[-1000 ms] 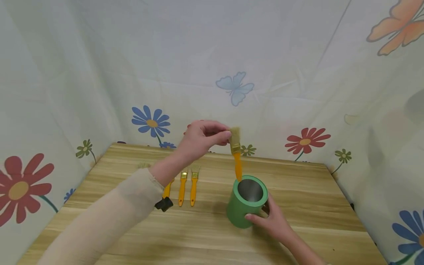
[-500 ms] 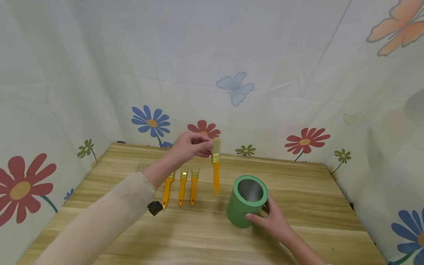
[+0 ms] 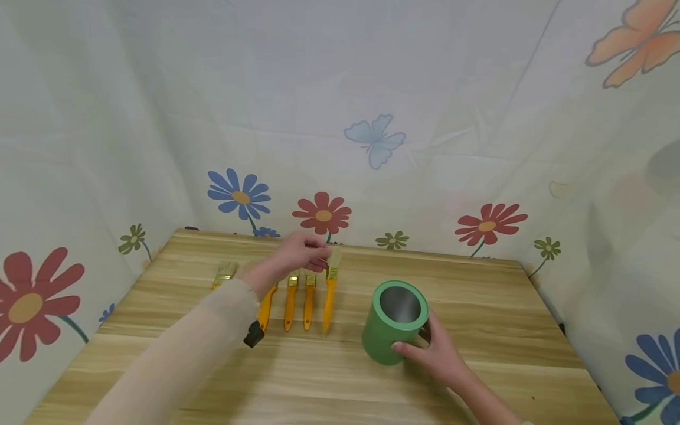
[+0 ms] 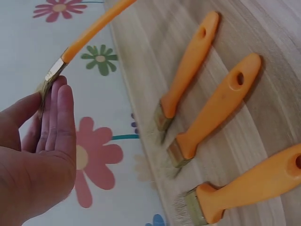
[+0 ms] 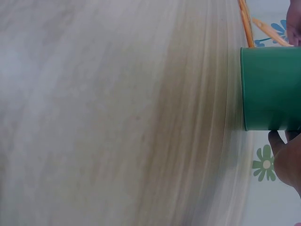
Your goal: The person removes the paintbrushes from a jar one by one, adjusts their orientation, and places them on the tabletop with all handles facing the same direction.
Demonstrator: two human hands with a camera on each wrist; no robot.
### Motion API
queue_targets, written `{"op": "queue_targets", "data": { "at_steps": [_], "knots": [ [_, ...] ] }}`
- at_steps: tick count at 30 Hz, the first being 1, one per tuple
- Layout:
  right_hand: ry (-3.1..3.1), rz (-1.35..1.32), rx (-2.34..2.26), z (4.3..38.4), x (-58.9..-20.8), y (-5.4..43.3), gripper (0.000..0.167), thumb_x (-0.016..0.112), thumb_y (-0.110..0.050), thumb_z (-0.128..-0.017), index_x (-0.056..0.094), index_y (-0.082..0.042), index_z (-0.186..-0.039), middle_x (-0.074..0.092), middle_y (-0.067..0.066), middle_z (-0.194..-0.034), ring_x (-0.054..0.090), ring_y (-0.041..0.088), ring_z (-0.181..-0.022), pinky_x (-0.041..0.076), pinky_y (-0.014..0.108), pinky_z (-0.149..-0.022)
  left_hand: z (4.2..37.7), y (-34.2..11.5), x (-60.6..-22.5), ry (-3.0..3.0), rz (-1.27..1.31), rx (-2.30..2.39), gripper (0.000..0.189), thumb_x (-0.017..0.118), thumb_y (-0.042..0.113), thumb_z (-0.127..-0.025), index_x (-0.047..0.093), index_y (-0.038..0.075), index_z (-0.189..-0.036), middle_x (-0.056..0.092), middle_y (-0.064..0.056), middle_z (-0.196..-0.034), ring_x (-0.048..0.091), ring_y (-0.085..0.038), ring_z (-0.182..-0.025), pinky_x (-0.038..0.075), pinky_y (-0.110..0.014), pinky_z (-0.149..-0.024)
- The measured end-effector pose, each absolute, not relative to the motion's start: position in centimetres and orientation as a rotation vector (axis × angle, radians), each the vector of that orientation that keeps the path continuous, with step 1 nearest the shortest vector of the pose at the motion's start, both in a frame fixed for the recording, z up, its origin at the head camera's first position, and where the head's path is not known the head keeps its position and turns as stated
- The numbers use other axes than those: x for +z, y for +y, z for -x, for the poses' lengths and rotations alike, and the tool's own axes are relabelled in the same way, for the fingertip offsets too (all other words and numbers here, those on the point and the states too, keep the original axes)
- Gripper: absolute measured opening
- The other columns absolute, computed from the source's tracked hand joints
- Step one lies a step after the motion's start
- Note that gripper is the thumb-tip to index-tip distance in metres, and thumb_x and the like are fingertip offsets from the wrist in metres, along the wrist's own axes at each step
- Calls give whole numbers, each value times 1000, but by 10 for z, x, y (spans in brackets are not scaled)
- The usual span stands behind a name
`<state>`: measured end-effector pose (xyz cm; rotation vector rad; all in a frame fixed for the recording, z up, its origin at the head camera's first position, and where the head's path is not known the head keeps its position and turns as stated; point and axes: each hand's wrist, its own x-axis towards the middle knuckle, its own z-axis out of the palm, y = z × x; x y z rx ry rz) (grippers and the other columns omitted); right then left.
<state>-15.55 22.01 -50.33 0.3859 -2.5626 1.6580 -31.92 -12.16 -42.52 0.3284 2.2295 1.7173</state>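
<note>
My left hand (image 3: 300, 252) pinches a paintbrush (image 3: 330, 290) by its pale bristles, the orange handle pointing down toward the table. In the left wrist view, thumb and fingers of the left hand (image 4: 44, 136) meet on the bristles just below the metal band. Beside it on the table lies a row of like paintbrushes (image 3: 290, 304), partly behind my left forearm. My right hand (image 3: 438, 352) grips the side of a green can (image 3: 390, 336), which stands upright with its dark inside showing. The right wrist view shows the can (image 5: 273, 89) with fingertips against its wall.
The wooden table (image 3: 478, 319) runs back to a curtain (image 3: 297, 88) printed with flowers and butterflies. A small black object (image 3: 255, 334) is at my left wrist, over a brush handle.
My left hand has carried the paintbrush left and down, from over the can's rim to beside the row of brushes. The right hand and the can have stayed in place.
</note>
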Motion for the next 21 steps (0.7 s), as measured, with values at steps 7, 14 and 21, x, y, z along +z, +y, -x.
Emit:
{"op": "queue_targets", "data": {
  "at_steps": [7, 14, 21],
  "knots": [
    [-2570, -374, 1650, 156, -505, 220, 88, 92, -20, -86, 43, -18, -159, 57, 11, -152, 56, 39, -140, 48, 62, -113, 329, -118, -446, 2266, -314, 1667, 24, 70, 11, -105, 75, -6, -121, 75, -22, -110, 76, -42, -98, 63, -52, -92],
    [-2555, -379, 1676, 155, -505, 220, 87, 92, -17, -86, 44, -17, -159, 58, 12, -152, 55, 40, -140, 47, 62, -112, 337, -110, -461, 2328, -190, 1666, 18, 69, 7, -104, 76, -7, -114, 75, -20, -104, 76, -27, -79, 67, -44, -82],
    [-2542, -393, 1668, 156, -506, 220, 88, 92, -16, -85, 44, -16, -159, 58, 13, -152, 55, 41, -139, 46, 63, -112, 342, -102, -469, 2408, -57, 1602, 15, 69, 6, -104, 77, -6, -104, 76, -18, -95, 75, -24, -73, 67, -35, -73]
  ]
}}
